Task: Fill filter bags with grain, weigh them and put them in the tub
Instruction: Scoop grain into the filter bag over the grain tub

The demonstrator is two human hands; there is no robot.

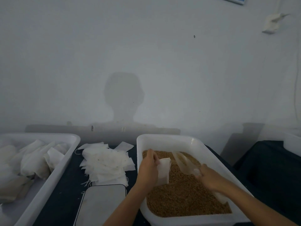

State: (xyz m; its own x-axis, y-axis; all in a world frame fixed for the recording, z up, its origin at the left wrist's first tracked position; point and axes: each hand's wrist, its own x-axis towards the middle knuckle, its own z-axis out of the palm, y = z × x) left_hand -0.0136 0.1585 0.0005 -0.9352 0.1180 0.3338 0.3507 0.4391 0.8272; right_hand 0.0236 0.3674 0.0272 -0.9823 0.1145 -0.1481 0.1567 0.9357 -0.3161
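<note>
Dark tabletop [68, 185] is carrying a grain tub [164, 141] lower right; left hand [149, 168] is pinching a filter bag [163, 170], right hand [210, 177] gripping a clear scoop [184, 162].

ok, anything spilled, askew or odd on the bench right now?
No spilled grain is visible; it sits inside its tub. The empty filter bags lie in a loose, fanned heap with strings trailing toward the scale. Untidy, nothing damaged.

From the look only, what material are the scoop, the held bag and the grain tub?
Scoop: seemingly clear plastic, since grain shows through it. Held bag: thin white matte fabric or filter paper, slightly see-through with loose threads at its edge; which one is unclear. Grain tub: apparently white plastic, smooth, with rounded moulded corners.
</note>
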